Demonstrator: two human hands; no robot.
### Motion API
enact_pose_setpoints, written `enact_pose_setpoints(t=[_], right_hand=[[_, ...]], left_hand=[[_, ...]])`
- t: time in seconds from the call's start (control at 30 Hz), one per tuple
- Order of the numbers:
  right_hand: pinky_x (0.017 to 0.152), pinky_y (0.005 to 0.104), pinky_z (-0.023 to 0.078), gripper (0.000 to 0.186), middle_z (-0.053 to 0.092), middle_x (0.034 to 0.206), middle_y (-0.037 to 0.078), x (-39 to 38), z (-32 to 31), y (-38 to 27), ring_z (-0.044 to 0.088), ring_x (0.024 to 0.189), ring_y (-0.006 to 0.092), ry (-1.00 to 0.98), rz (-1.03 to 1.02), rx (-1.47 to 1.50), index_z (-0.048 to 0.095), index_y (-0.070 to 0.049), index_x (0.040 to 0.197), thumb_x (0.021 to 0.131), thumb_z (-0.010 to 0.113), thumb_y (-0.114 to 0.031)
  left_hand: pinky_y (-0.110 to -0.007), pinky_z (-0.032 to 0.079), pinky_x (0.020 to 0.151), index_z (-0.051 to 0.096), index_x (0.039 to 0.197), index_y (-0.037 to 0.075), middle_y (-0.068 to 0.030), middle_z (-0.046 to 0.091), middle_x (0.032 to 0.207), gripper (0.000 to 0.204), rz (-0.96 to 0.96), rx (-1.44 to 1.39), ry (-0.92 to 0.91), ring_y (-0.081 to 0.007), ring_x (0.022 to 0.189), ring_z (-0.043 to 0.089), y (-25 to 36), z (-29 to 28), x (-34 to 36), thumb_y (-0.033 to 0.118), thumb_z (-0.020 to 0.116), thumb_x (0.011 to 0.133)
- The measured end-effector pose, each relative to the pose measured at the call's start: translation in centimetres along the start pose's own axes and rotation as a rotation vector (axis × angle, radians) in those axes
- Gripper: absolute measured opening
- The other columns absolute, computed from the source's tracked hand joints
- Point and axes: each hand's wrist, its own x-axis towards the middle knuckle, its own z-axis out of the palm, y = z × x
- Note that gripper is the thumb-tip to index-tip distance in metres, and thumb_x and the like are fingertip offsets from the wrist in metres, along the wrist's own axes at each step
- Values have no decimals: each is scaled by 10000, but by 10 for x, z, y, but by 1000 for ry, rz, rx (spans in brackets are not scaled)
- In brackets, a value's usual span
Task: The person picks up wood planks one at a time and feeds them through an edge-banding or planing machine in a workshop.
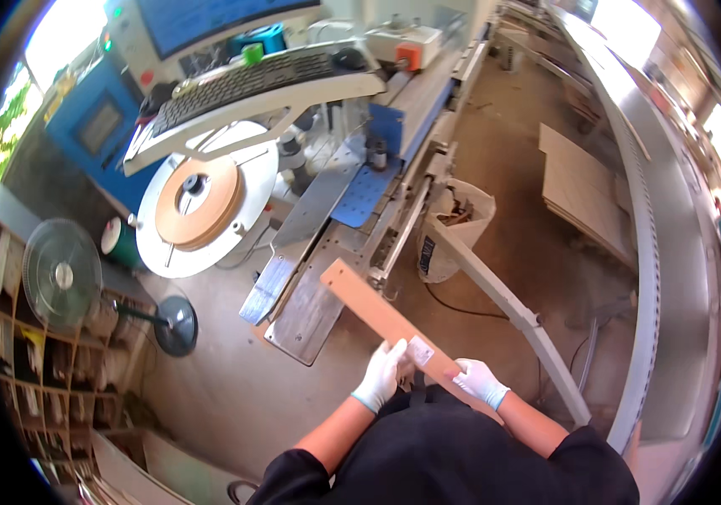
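My left hand (381, 374), in a white glove, grips the near left edge of a long salmon-coloured board (364, 303) with a white label on it. My right hand (478, 380), gloved too, holds the board farther toward its lower end. The board slants from my body up to the end of a metal machine bed (305, 332); whether it touches the bed I cannot tell. A blue perforated plate (356, 202) is fixed farther up the bed.
A reel of edge band (219, 210) and a keyboard shelf (251, 93) are at the left, with a standing fan (57, 278) beyond. A white sack (453, 261), an angled metal bar (495, 290), leaning sheets (587, 185) and a long conveyor (672, 252) are at the right.
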Motion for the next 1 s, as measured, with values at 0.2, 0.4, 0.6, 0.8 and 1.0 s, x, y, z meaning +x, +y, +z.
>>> enact_pose_setpoints(t=[0.2, 0.4, 0.6, 0.8, 1.0], right_hand=[[733, 394, 488, 336, 659, 834, 187, 58, -69, -47, 631, 772, 322, 40, 12, -103, 670, -23, 958, 929, 591, -348], [692, 353, 479, 323, 650, 754, 118, 117, -109, -46, 604, 727, 165, -26, -29, -181, 671, -8, 943, 977, 566, -312], [658, 329, 470, 359, 619, 709, 92, 154, -151, -36, 567, 693, 133, -123, 2, -188, 661, 9, 906, 988, 565, -327], [650, 396, 454, 424, 551, 718, 173, 181, -176, -5, 571, 685, 322, -69, -191, -151, 596, 8, 802, 978, 534, -373], [660, 393, 455, 460, 545, 729, 180, 208, -202, 27, 562, 690, 340, -110, -39, 23, 600, 14, 793, 982, 531, -399]], left_hand=[[-306, 557, 819, 557, 1229, 29, -69, 650, 1132, 307, 114, -51, 297, -189, 1012, 660, 85, 7, 71, 252, 551, 1018], [-347, 572, 799, 570, 1205, 26, -80, 656, 1104, 330, 96, -148, 488, -199, 927, 667, 97, 29, 106, 272, 614, 989], [-307, 561, 816, 600, 1200, -28, -74, 667, 1061, 344, 203, -169, 513, -156, 933, 661, 94, 50, 138, 258, 566, 1013], [-315, 566, 851, 599, 1197, -44, -92, 657, 1115, 335, 205, -105, 437, -164, 967, 659, 98, 58, 166, 238, 533, 1027], [-311, 555, 839, 618, 1185, -46, -77, 664, 1071, 337, 131, -73, 479, -155, 946, 656, 114, 80, 197, 233, 522, 1023]])
